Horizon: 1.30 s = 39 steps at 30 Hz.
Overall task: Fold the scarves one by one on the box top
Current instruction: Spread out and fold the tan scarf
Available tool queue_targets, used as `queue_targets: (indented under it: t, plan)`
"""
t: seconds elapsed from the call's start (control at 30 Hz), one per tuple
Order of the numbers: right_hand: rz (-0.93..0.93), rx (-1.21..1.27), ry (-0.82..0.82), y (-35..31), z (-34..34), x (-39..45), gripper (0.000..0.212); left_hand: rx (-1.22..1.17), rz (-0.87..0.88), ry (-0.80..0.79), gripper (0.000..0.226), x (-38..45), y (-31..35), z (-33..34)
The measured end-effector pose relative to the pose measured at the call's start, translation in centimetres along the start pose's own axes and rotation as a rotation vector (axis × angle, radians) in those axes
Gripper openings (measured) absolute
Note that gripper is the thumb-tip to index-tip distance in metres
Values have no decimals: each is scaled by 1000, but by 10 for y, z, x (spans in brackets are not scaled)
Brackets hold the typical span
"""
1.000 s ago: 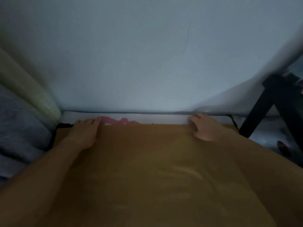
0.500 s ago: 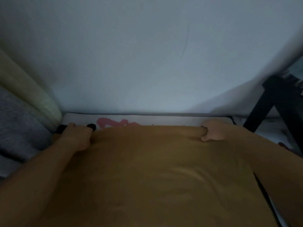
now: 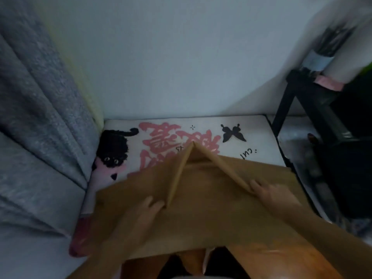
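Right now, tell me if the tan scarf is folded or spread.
Partly folded: both hands, left hand and right hand, have its far corners pulled inward.

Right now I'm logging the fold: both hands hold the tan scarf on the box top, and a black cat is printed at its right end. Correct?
Not quite. In the head view the black cat is at the left end of the box top; a black butterfly is at the right. Both the left hand and right hand hold the tan scarf.

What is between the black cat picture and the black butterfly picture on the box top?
Big pink painted characters sit between the cat and the butterfly in the head view. The brown scarf covers their lower part.
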State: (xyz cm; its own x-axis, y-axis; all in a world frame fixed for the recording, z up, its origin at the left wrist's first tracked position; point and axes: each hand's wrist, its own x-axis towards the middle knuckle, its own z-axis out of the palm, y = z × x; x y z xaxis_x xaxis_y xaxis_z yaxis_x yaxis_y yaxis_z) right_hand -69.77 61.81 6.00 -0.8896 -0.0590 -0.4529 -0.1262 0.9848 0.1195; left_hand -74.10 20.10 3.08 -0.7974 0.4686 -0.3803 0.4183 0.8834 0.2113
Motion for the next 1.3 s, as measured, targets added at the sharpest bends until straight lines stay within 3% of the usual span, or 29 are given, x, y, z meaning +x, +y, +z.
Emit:
queue_targets:
  t: [0.07, 0.13, 0.23, 0.3, 0.47, 0.6, 0.7, 0.8, 0.97, 1.03, 1.17, 1.23, 1.3]
  plan:
    - [19, 29, -40, -18, 39, -17, 50, 85, 134, 14, 70, -16, 10, 47]
    - [99, 93, 27, -25, 70, -28, 55, 109, 33, 31, 82, -31, 5, 73]
    - [243, 126, 116, -15, 88, -38, 57, -48, -166, 113, 87, -55, -14, 83]
    - [278, 119, 133, -8, 91, -41, 59, -65, -182, 175, 91, -67, -29, 94]
    - [330, 170, 156, 13, 99, -34, 64, -294, -218, 301, 86, -72, -36, 102]
    - [281, 213, 156, 30, 104, -29, 62, -249, -319, 381, 78, -76, -28, 90]
    - [230, 249, 181, 35, 108, -27, 59, -114, -278, 318, 83, -78, -28, 83]
    - [203, 251, 172, 32, 107, -29, 53, 119, -152, 247, 64, -76, -26, 83]
    - [58, 111, 386, 25, 102, -40, 48, 276, 69, 237, 51, -61, -22, 82]
    - [-15, 48, 334, 22, 91, -43, 42, 294, 95, 215, 53, -56, -22, 82]
    - [-251, 25, 18, -5, 32, -59, 19, 289, 158, 167, 90, -49, -31, 79]
    - [-270, 185, -33, -25, -15, -68, 20, 201, 151, 132, 76, -46, -40, 75]
    - [-289, 419, 1, -44, -66, -73, 17, -54, 105, 120, 41, -45, -41, 64]
